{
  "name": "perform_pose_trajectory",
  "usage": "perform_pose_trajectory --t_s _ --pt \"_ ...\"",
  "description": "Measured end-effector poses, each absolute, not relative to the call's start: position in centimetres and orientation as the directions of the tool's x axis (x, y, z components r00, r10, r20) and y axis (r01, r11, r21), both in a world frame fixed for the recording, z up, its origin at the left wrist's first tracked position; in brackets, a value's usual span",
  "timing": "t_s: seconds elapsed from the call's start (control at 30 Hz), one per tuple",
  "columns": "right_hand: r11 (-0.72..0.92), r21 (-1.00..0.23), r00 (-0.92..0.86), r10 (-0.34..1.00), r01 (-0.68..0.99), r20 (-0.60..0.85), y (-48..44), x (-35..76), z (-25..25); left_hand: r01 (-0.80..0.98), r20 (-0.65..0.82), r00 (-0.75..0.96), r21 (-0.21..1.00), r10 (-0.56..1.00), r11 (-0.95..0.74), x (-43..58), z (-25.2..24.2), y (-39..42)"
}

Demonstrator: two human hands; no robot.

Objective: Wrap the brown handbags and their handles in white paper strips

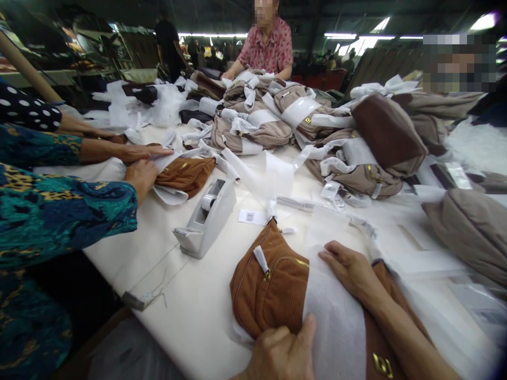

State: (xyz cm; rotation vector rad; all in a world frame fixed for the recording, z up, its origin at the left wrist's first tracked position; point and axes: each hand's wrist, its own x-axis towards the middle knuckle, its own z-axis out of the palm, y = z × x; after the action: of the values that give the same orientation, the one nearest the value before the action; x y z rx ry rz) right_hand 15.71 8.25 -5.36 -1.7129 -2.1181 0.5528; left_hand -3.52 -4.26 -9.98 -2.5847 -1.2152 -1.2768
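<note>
A brown corduroy bag [283, 295] with a gold zipper and a white-wrapped zipper pull lies before me. White tissue paper [336, 322] covers its middle, and a smooth brown part with a gold emblem [382, 365] shows to the right. My left hand [281, 351] is closed at the bag's lower edge, its thumb along the paper's left edge. Higher up, my right hand [352, 272] has bent fingers pinching the paper's upper edge. The bag's paper-wrapped strap [271, 208] extends from its top.
A grey tape dispenser [208, 219] stands left of the bag, near a barcode label [251, 216]. Taupe bags [253, 129] with white wrapping are piled behind. At left, co-workers' hands [140, 177] handle another brown bag [186, 174]. A person in a pink shirt [267, 45] stands opposite.
</note>
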Motion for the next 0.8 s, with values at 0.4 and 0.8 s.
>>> perform_pose_trajectory --t_s 0.4,0.8 --pt "0.185 -0.416 -0.300 0.926 0.890 -0.230 9.6 15.6 -8.0 0.688 0.629 0.417 0.254 0.657 -0.680 -4.4 -8.9 -4.4" --pt "0.118 -0.344 -0.220 0.936 0.932 -0.275 9.6 15.2 -7.8 0.709 0.268 0.498 0.421 0.825 -0.565 1.2 -3.2 2.3"
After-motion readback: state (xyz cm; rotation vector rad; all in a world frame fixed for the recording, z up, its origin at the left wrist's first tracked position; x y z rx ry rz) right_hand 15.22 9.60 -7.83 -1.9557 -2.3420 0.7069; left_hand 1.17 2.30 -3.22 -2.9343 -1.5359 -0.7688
